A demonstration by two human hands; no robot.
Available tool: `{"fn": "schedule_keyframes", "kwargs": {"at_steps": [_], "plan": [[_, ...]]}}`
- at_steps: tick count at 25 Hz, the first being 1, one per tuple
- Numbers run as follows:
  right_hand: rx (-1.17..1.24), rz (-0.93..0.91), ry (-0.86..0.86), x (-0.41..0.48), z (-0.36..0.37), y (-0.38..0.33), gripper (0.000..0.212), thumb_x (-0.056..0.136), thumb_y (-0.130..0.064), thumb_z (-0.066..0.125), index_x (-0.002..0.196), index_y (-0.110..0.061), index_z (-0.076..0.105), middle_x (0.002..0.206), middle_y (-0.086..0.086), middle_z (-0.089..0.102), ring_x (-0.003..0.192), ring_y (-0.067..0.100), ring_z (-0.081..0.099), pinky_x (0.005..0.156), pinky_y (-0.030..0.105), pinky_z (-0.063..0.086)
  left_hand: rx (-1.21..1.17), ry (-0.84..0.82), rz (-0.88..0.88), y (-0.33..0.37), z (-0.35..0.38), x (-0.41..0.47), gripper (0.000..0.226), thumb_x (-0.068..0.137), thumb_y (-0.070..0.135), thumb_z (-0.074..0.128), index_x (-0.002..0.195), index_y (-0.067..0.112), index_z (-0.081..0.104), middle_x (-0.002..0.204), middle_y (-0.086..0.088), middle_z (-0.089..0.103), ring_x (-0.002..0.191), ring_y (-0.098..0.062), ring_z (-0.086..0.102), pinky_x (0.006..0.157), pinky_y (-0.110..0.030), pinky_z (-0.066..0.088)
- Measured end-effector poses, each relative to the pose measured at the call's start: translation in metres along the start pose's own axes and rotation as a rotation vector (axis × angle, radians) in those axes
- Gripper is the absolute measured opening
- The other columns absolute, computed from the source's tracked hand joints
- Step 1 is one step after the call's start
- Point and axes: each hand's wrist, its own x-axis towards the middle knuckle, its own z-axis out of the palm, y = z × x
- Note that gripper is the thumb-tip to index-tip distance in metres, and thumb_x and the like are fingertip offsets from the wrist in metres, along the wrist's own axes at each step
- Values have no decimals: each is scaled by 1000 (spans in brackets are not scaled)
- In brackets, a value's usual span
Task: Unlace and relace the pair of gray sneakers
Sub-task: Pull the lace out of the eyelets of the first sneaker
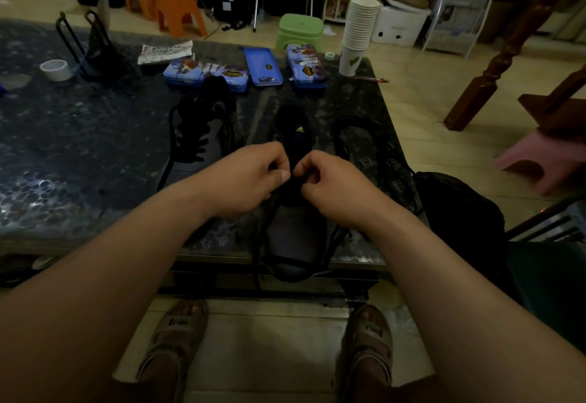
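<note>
The other gray sneaker point(196, 149) sits left of & behind the near sneaker point(295, 237). Near sneaker is at the table point(79, 165) edge, toe twd the person. L hand point(250, 177) is over its middle, fingers curled tight, pinching the black lace point(293, 168). R hand point(333, 187), just right, curled too, pinches same lace.

A dark table top point(95, 155) is speckled with pale gray flecks. The nearer sneaker point(295, 237) is coloured gray, with a black tongue point(293, 120) marked by a small yellow logo point(299, 129). The farther sneaker point(206, 155) is gray too. Black laces point(258, 260) are seen on both. Three pencil cases point(263, 66) are coloured blue, two of them printed with purple pictures. Two orange stools point(177, 12), a green stool point(299, 30) and a pink stool point(545, 158) are shown. White paper cups point(361, 25) are stacked, the lowest printed with a green leaf.
</note>
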Motion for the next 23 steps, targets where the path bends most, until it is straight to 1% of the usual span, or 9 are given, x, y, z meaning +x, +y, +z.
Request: {"fn": "schedule_keyframes", "kwargs": {"at_steps": [5, 8, 11, 13, 14, 16, 19, 21, 23], "plan": [[-50, -27, 40, -2, 5, 0, 28, 94, -13, 62, 118, -26, 65, 95, -11, 61, 85, 8, 56, 61, 13, 36, 85, -81, -7, 5, -6, 2, 11, 105, 23, 55, 94, 22, 54, 90, -1, 60, 78, -15, 55, 70, -36, 45], [-56, -68, 43, -5, 4, 1, 25, 93, -21, 66, 115, -33, 64, 88, -11, 62, 78, 7, 58, 60, 20, 39, 50, -104, -35, -2, -8, 0, 5, 106, 22, 53, 101, 24, 53, 89, -5, 62, 74, -20, 55, 68, -39, 46], [-106, -116, 46, -4, 6, 4, 22, 90, -28, 69, 109, -33, 58, 90, -5, 61, 78, 10, 58, 63, 29, 41, -284, -124, -153, 1, 1, 1, 7, 103, 9, 52, 107, 15, 52, 75, -6, 54, 61, -11, 49, 59, -32, 39], [-133, -125, 84, -3, 13, 4, 24, 90, -27, 67, 109, -33, 54, 95, -4, 59, 82, 13, 58, 66, 32, 42, -449, -178, -219, 3, 2, 4, 7, 94, 2, 54, 100, 5, 52, 70, -10, 45, 54, -11, 42, 54, -31, 30], [-148, -120, 111, -3, 18, 4, 25, 91, -28, 66, 111, -32, 53, 100, -3, 58, 85, 15, 58, 70, 34, 45, -411, -205, -220, 4, -1, 6, 8, 90, 2, 57, 97, 4, 53, 69, -10, 44, 53, -11, 40, 53, -31, 29], [-156, -104, 147, -5, 23, 3, 28, 92, -31, 66, 115, -31, 50, 106, -2, 57, 90, 18, 59, 74, 38, 50, -97, -204, -187, 3, -7, 7, 10, 88, 5, 62, 94, 8, 54, 72, -2, 56, 58, -11, 49, 56, -32, 37], [-87, -115, 164, -9, 24, 4, 33, 92, -34, 71, 114, -27, 47, 98, -3, 60, 88, 20, 61, 72, 38, 50, 237, 89, -67, -6, 3, 3, 11, 91, 14, 61, 93, 21, 53, 84, 4, 59, 79, -19, 58, 65, -36, 47], [10, -33, 165, -8, 22, 4, 35, 91, -36, 72, 109, -23, 45, 88, -4, 64, 81, 18, 64, 71, 40, 53, 196, 334, -25, -16, 17, -1, 9, 98, 23, 59, 92, 22, 53, 85, 2, 58, 79, -20, 57, 66, -38, 46], [145, 126, 178, -2, 19, 4, 36, 91, -51, 67, 102, -23, 46, 86, -2, 69, 76, 19, 68, 73, 45, 59, -18, 425, -69, -22, 27, -2, 17, 102, 31, 61, 89, 21, 58, 80, 3, 61, 74, -13, 57, 65, -34, 43]]}}
